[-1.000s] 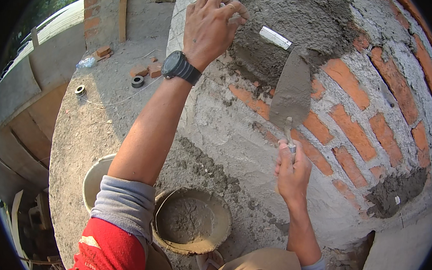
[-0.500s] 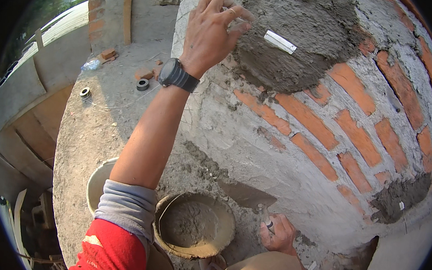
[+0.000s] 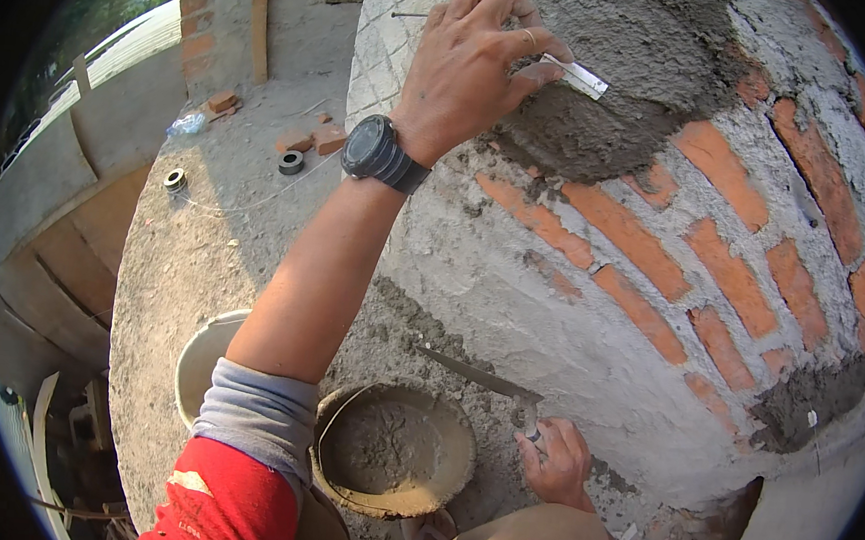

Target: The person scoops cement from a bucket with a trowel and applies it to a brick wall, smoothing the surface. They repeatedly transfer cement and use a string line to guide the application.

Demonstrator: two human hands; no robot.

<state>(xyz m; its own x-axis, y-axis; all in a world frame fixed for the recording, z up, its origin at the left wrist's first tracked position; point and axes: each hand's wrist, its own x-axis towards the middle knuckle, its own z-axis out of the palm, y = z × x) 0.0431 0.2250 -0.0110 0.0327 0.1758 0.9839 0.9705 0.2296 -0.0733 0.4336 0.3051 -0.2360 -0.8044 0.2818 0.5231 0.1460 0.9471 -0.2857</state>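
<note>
My left hand [image 3: 482,58], with a black watch at its wrist, reaches up to the wall. Its thumb and forefinger are closed at the left end of a short white strip [image 3: 584,78], which lies against a patch of wet grey mortar [image 3: 629,43]. The fingers cover that end of the strip. Low on the right, my right hand [image 3: 558,461] grips the handle of a trowel [image 3: 482,376]. The blade points left, seen nearly edge-on, above the rim of a mortar bucket [image 3: 458,478].
A pale bucket [image 3: 189,378] stands left of the mortar bucket, partly behind my left forearm. Two spools [image 3: 291,163], thread and brick pieces [image 3: 294,140] lie on the ledge. Bare bricks [image 3: 730,175] show in the wall; a smaller mortar patch [image 3: 809,402] sits lower right.
My left hand has moved right, from beside the white strip onto its left end. The trowel in my right hand has turned, so its blade now shows as a thin edge.
</note>
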